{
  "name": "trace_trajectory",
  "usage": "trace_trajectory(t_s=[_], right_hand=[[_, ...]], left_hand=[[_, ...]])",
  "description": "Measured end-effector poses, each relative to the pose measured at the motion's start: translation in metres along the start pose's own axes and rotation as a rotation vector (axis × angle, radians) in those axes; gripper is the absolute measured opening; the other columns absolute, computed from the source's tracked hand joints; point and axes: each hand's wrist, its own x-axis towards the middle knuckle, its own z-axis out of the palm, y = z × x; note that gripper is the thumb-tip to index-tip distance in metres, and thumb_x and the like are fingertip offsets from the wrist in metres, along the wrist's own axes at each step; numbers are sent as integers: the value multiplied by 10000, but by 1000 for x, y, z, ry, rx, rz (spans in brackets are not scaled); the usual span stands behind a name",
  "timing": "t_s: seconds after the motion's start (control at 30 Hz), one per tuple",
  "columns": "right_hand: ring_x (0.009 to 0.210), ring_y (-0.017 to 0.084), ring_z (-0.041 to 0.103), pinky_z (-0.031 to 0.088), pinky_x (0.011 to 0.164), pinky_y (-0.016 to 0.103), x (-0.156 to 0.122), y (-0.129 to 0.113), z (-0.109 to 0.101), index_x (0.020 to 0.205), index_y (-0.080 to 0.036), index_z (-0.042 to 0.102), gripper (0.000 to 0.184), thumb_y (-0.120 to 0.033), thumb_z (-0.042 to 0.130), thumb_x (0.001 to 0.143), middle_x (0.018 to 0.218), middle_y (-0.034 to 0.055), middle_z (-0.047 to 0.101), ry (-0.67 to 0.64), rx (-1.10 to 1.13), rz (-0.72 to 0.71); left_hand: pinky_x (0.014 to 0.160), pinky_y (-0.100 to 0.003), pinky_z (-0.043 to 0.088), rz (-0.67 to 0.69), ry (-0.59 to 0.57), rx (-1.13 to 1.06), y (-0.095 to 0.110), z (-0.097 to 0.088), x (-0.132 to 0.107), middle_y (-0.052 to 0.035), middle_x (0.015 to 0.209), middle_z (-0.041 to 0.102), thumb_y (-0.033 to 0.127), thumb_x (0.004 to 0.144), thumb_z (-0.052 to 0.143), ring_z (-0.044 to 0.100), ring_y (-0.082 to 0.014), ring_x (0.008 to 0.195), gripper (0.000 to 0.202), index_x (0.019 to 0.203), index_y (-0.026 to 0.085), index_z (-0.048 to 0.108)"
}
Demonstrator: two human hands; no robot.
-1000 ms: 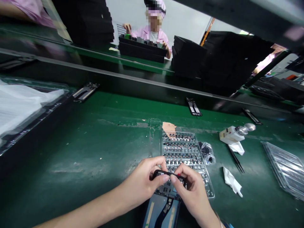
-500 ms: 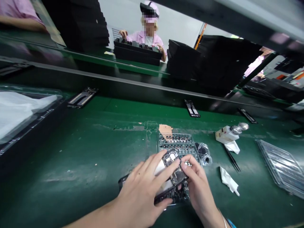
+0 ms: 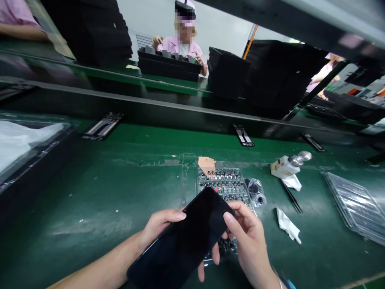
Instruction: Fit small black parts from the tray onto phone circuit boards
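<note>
A smartphone (image 3: 183,241) with its dark glass side up lies tilted between my two hands. My left hand (image 3: 159,228) supports it from below, thumb on the left edge and fingertips showing past the right edge. My right hand (image 3: 248,233) grips the upper right corner, its thumb pressing on the glass and its fingers behind. Beneath the phone, partly covered, is a clear plastic tray (image 3: 243,180) holding many small parts in rows. The phone's back is hidden from view.
Right of the tray are a clear bag (image 3: 258,192), tweezers (image 3: 291,196), a pump bottle (image 3: 285,166), a white wipe (image 3: 288,225) and clear stacked trays (image 3: 355,204). Phone frames (image 3: 104,126) lie along the back ledge. Across the bench, a person (image 3: 185,44) handles a black box (image 3: 170,66).
The phone has been turned over: its inner side with circuit board faced up before, and the dark glass faces up now. My left hand moved from over it to underneath.
</note>
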Motion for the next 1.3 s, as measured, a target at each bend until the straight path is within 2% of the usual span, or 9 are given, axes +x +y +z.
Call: trace_trajectory(t_s=[0.23,0.37,0.5,0.57,0.7,0.9,1.03,1.13,1.3], right_hand=[[488,80,473,365,468,194,0,-1,2,786,-179,572,163,-340,600,778,575,-36,519,-10,-5,4],[479,74,458,347,452,188,1,3,0,803,-183,572,147,-330,575,803,582,-37,508,-32,14,13],[500,72,415,336,461,185,8,2,-13,886,-212,584,116,-302,567,815,607,-42,496,101,-20,-80],[537,90,443,366,496,201,13,-3,-20,975,-223,570,173,-305,549,824,642,-30,523,165,-97,-135],[589,133,519,386,516,244,22,-12,-30,1131,-229,496,313,-309,512,829,770,19,617,130,-509,-162],[457,123,513,251,464,227,21,-6,-32,774,-241,607,101,-187,521,768,491,-45,571,-178,-1320,-125],[505,150,553,212,476,228,22,-2,-34,790,-261,600,83,-205,578,733,511,-39,596,-275,-1492,-81],[535,168,574,199,486,233,23,-2,-34,801,-265,592,91,-212,588,727,511,-34,603,-311,-1551,-61],[535,155,577,186,485,241,23,0,-34,785,-251,579,94,-175,554,737,541,-29,626,-325,-1553,-50]], left_hand=[[634,-379,425,34,-4,-28,1,0,1,-146,879,612,482,594,444,590,-271,690,662,1129,98,498],[625,-371,445,115,-45,-57,-3,-2,5,-161,1026,573,510,648,457,562,-310,867,642,1150,113,502],[629,-338,438,-19,-50,-24,-11,-6,8,-158,994,579,671,745,269,578,-247,762,739,1078,78,558],[613,-285,425,-21,43,7,-14,-8,8,-119,845,589,607,797,310,548,-165,634,639,971,65,599],[480,-158,366,218,461,79,-8,-16,7,-16,743,552,286,809,538,489,-75,554,205,957,150,577],[628,-222,480,441,937,292,47,-58,21,-54,815,668,96,687,620,629,-155,700,375,1054,130,550],[674,-285,495,477,1062,410,96,-94,45,-101,900,676,44,689,542,647,-191,747,396,1082,91,560],[831,-382,455,514,1142,472,122,-113,61,-142,1112,603,49,725,503,597,-242,973,518,1237,100,442],[1085,-311,142,646,1194,700,107,-111,63,-63,1433,269,77,737,549,204,-188,1323,612,1312,179,367]])
